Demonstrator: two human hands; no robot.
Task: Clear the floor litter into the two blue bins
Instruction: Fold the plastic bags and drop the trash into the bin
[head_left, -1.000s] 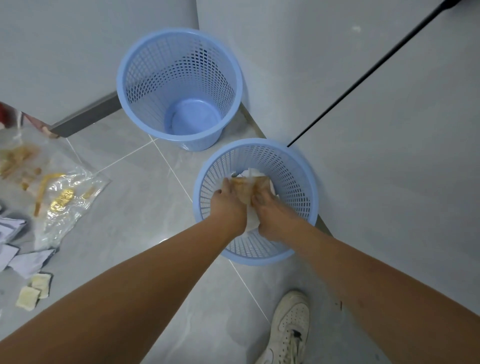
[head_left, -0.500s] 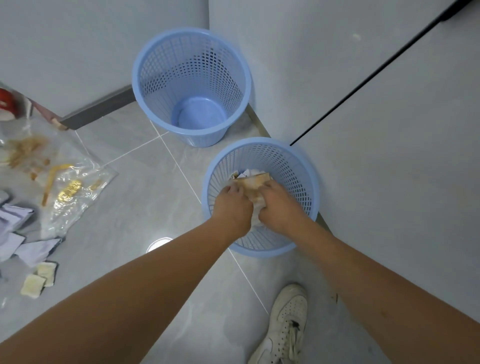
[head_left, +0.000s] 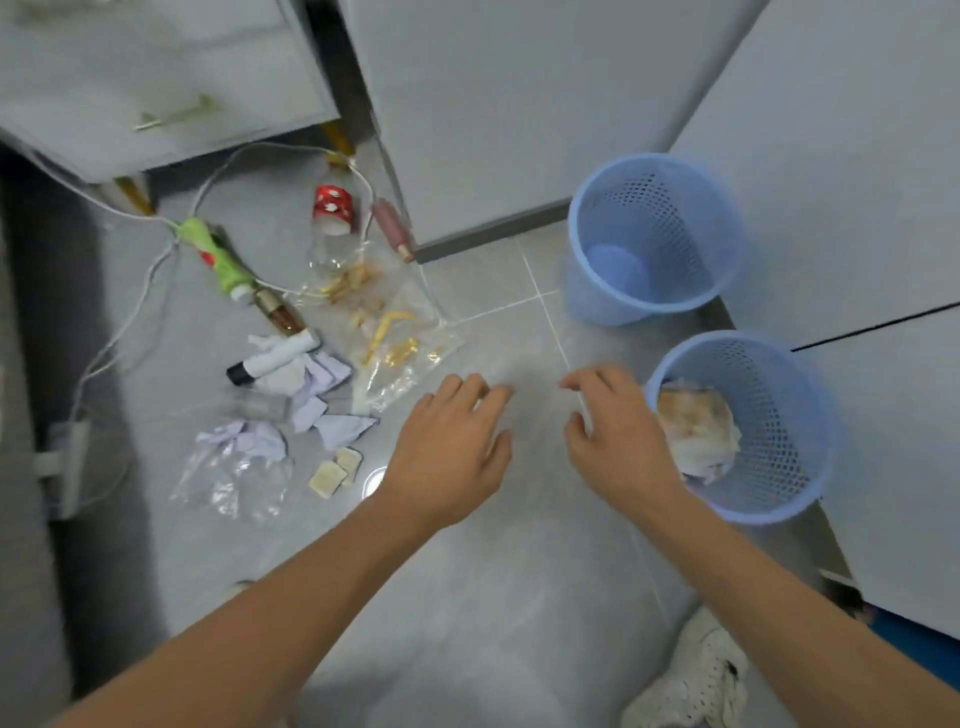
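Two blue mesh bins stand by the grey cabinets on the right. The near bin (head_left: 802, 415) holds crumpled paper and brownish litter (head_left: 693, 431). The far bin (head_left: 597, 270) shows only its bare bottom. My left hand (head_left: 449, 452) and my right hand (head_left: 618, 441) hover over the bare floor tile left of the near bin, both with fingers spread and holding nothing. Litter lies to the left: a clear bag with gold bits (head_left: 395, 338), crumpled white papers (head_left: 311, 400), two small beige pieces (head_left: 335, 470), a white tube (head_left: 275, 357), and a clear wrapper (head_left: 228, 480).
Further back lie a red-labelled clear bottle (head_left: 332, 223), a green bottle (head_left: 221, 262), a brown bottle (head_left: 278, 312) and a pink tube (head_left: 392, 228). A white cable (head_left: 130, 306) runs to a power strip (head_left: 72, 457). My white shoe (head_left: 691, 675) is at bottom right. A drawer unit (head_left: 156, 93) stands at top left.
Both hands have come out of the near bin, leaving the brownish litter inside it. They now hover open over the floor, and my view has swung left toward the litter.
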